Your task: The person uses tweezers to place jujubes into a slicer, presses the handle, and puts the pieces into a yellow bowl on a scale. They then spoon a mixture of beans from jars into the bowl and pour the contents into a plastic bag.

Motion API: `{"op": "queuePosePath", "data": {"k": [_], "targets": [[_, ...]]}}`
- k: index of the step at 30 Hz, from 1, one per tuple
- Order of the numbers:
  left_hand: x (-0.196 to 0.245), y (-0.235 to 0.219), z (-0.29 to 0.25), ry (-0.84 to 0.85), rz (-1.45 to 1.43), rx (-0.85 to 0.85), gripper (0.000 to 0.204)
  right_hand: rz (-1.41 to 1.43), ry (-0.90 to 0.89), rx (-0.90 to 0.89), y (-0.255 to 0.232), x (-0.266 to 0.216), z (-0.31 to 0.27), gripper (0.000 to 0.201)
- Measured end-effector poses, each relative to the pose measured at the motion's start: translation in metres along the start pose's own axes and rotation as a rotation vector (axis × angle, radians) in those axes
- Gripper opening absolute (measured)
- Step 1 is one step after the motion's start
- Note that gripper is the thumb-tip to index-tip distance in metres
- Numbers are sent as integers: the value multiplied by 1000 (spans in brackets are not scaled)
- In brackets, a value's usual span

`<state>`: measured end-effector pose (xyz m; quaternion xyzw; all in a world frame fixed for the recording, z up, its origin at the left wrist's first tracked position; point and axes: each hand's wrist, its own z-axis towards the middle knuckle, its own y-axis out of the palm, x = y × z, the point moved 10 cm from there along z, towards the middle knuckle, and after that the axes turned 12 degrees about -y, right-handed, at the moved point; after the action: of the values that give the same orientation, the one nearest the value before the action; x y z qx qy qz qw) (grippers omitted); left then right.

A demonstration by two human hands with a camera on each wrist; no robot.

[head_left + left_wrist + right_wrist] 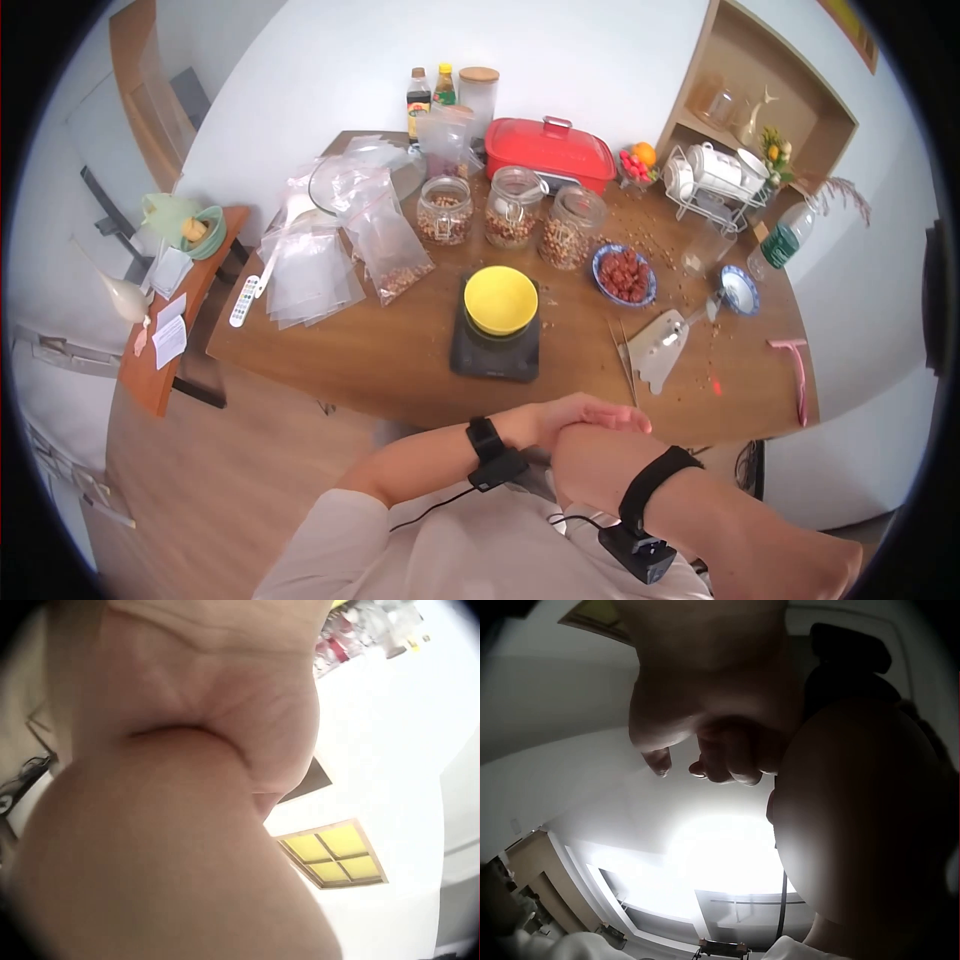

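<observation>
Both arms cross low in front of the body, close to the table's front edge. My left hand (585,412) rests against the right forearm (600,455), its fingers pointing right. In the left wrist view, the left palm (217,705) presses on rounded bare skin. The right hand (712,705) is hidden in the head view; in the right wrist view its fingers hang loosely curled around nothing. Beyond the arms, a yellow bowl (500,300) sits on a black kitchen scale (493,360). Thin metal tongs (626,362) lie beside a pale flat hand-shaped piece (660,345).
Behind the scale stand glass jars (513,215) of nuts, a red electric cooker (550,150) and plastic bags (310,270). A bowl of dates (625,277), a small patterned dish (740,288), a green-labelled bottle (785,240) and a pink T-shaped tool (800,380) occupy the right.
</observation>
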<state>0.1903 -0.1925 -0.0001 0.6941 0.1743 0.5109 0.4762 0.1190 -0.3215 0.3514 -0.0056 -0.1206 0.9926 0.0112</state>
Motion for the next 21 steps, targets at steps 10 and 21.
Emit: {"op": "queuePosePath", "data": {"k": [10,21], "targets": [[185,96,-120,754,353,-135,42,43,-55,209,-114,-52,-56,24],[236,245,-264,1158,681,-446,22,-183,901,1305,-292,116,-373,73]]}}
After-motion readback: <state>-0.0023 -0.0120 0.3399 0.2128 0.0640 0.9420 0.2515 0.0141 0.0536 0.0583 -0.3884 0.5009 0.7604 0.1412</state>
